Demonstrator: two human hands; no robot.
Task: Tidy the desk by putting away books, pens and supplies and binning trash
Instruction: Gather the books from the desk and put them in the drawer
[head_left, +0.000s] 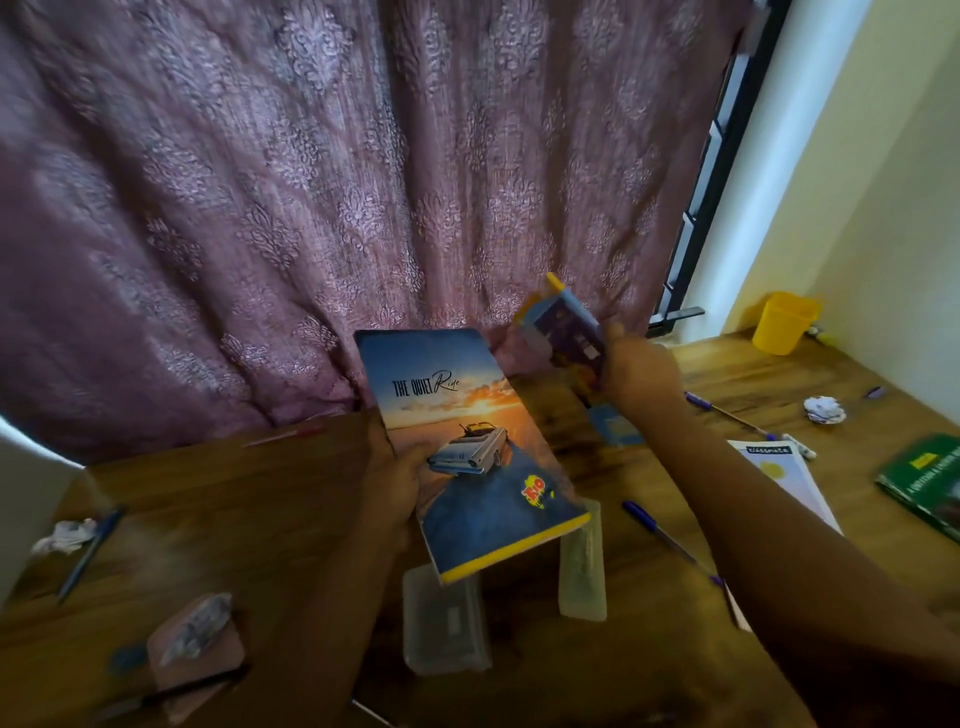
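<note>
My left hand (395, 478) is gripping the sunset-cover book (467, 447) above the desk (260, 519); my right hand (631, 371), farther right, is clutching a blurred, seemingly purple book (563, 327).

mauve damask curtain (311, 182), yellow cup (783, 322), green book (924, 483)

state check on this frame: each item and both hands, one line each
left hand: grips the sunset-cover notebook
sunset-cover notebook: closed, held tilted above the desk
right hand: grips the purple book
purple book: raised, blurred
yellow cup: upright on the desk, far right corner
green book: closed, flat on the desk
crumpled paper: loose on the desk
clear case: lying flat, closed as far as visible
</note>
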